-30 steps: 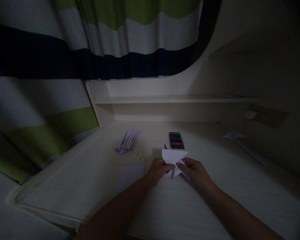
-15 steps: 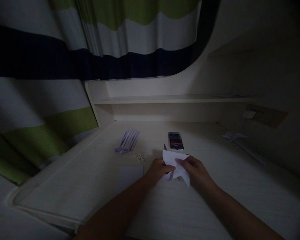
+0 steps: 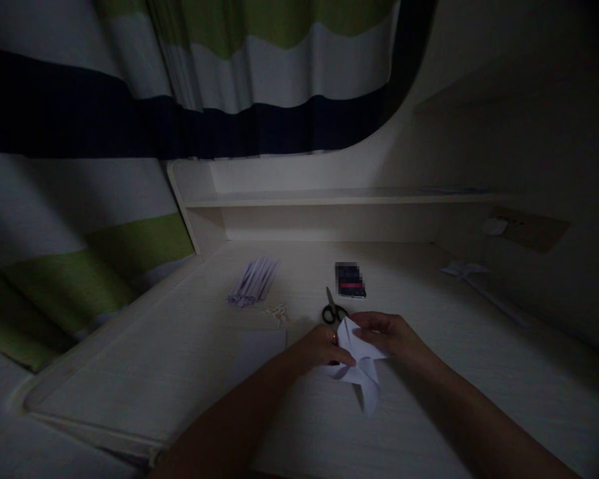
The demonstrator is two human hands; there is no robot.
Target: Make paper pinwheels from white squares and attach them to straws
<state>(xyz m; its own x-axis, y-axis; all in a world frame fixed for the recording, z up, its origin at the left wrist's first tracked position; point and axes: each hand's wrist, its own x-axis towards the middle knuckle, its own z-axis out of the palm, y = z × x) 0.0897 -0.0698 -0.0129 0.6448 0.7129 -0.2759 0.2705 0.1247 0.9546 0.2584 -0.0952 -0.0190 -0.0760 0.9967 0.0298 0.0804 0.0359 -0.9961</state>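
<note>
Between my hands is a white paper pinwheel (image 3: 363,366), its blades curled in toward the centre. My left hand (image 3: 324,349) grips it from the left, with the thumb pressed near the middle; a ring shows on one finger. On the right, my right hand (image 3: 392,339) pinches the upper right blade between thumb and fingers. Black-handled scissors (image 3: 333,309) lie on the desk just beyond the paper, blades pointing away. Left of my left hand rests a flat sheet of white paper (image 3: 262,346), partly covered by my forearm.
A bundle of rolled paper sticks (image 3: 253,283) lies at the back left, with small pale pieces (image 3: 278,313) in front. A phone (image 3: 350,279) lies behind the scissors. Far right is another pinwheel on a stick (image 3: 464,269), near a wall socket (image 3: 529,229). A shelf (image 3: 329,198) spans the back.
The paper has come lower and turned, its blades now curled into a pinwheel shape. My right hand has shifted its hold on it. The scissors, partly covered before, show almost fully.
</note>
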